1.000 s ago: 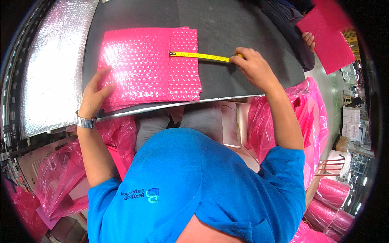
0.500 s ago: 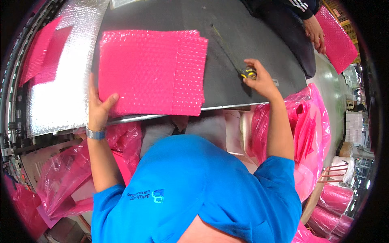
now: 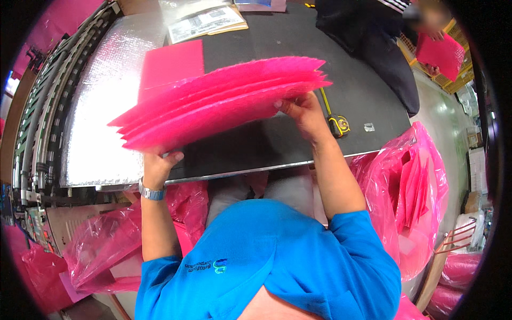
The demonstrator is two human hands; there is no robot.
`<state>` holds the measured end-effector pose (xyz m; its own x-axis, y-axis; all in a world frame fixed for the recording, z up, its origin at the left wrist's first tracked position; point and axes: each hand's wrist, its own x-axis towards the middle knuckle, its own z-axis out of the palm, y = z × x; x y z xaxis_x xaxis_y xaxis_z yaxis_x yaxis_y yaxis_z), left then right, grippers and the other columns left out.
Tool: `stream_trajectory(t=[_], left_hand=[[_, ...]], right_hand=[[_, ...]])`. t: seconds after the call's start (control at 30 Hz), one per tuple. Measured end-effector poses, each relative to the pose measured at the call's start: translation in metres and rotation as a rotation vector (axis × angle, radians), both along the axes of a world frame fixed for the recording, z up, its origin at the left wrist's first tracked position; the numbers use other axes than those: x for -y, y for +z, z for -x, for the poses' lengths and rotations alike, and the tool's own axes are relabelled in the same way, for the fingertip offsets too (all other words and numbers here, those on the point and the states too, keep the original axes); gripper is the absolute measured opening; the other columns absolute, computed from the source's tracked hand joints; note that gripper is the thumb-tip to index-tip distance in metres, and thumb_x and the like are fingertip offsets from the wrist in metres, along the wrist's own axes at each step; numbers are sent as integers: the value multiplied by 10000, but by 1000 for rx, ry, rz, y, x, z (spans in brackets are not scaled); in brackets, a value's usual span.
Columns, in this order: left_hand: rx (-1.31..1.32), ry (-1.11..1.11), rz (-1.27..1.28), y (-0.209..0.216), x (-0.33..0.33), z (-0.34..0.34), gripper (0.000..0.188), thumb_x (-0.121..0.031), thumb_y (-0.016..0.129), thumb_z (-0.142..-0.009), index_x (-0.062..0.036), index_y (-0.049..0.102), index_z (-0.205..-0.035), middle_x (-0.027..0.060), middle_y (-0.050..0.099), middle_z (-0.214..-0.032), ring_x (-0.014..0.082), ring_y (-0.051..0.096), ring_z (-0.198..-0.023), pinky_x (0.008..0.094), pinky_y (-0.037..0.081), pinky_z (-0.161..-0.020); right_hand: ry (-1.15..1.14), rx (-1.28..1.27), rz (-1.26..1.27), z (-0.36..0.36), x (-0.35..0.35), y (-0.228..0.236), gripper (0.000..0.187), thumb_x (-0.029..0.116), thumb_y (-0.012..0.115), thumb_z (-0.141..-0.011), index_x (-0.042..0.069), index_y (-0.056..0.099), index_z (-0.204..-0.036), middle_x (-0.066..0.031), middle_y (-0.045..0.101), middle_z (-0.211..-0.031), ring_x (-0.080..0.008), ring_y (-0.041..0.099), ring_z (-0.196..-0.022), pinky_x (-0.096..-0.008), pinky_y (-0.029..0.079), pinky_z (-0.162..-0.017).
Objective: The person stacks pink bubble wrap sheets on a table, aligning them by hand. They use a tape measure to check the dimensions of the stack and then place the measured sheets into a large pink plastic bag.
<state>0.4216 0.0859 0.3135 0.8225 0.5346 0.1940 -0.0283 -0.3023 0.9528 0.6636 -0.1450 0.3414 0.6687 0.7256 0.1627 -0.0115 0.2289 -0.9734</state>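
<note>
A fanned stack of pink bubble-wrap pouches [image 3: 213, 101] is raised off the dark table and tilted, its upper edges spread apart. My left hand [image 3: 161, 166] grips its near left end from below, thumb showing and fingers hidden behind the stack. My right hand [image 3: 302, 114] clasps its right end, thumb on the near face. Just right of that hand, a black and yellow tape measure [image 3: 338, 126] rests on the table with its yellow blade drawn out. Behind the stack lies a flat pink pouch [image 3: 178, 61].
Silvery bubble sheeting [image 3: 114, 101] covers the table's left part, beside black rollers [image 3: 45, 114]. Papers [image 3: 208, 24] lie at the back. Open pink plastic bags [image 3: 410, 186] hang by the front edge. At the far right, another person holds a pink pouch [image 3: 442, 56].
My right hand has let go of the tape measure, which now lies on the table. Both hands have lifted the pouch stack from the table and fanned it. The view has shifted slightly.
</note>
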Motion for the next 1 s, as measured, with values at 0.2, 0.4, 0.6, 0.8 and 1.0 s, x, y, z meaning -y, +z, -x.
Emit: stream_trajectory(t=[0.2,0.4,0.6,0.8,1.0], left_hand=[[239,10,75,-20,-9,-21,671,-245,635,-753,-5,316,-1291,108,446,-1211,200,409,-1124,347,312,-960],[285,-38,112,-9,5,-34,572,-89,644,-734,-9,385,-1238,88,484,-1151,181,441,-1074,325,338,-931],[260,75,88,-31,4,-46,457,-73,712,-699,-17,505,-1103,63,564,-1024,175,525,-952,309,417,-837],[312,74,139,-39,7,-47,433,-50,716,-690,-27,525,-1078,65,580,-1006,171,542,-917,303,431,-811],[306,89,101,-43,6,-49,437,-38,710,-695,-48,517,-1087,54,582,-1010,159,538,-920,297,430,-815]], right_hand=[[-157,73,-58,9,-6,-2,576,84,721,-691,61,420,-1182,-60,534,-1116,-186,503,-1043,-330,378,-914],[-127,123,-108,10,-3,1,571,47,658,-722,60,386,-1225,-80,494,-1166,-198,468,-1095,-345,331,-964],[-152,188,-382,-25,9,43,478,175,566,-848,47,377,-1268,-79,488,-1170,-150,462,-1072,-294,330,-944],[-10,846,265,-14,-19,124,278,190,618,-803,30,597,-1030,-53,613,-878,-120,548,-794,-257,429,-735],[-124,702,294,-25,-37,117,243,237,585,-832,14,553,-741,-23,541,-631,-121,510,-607,-273,408,-555]])
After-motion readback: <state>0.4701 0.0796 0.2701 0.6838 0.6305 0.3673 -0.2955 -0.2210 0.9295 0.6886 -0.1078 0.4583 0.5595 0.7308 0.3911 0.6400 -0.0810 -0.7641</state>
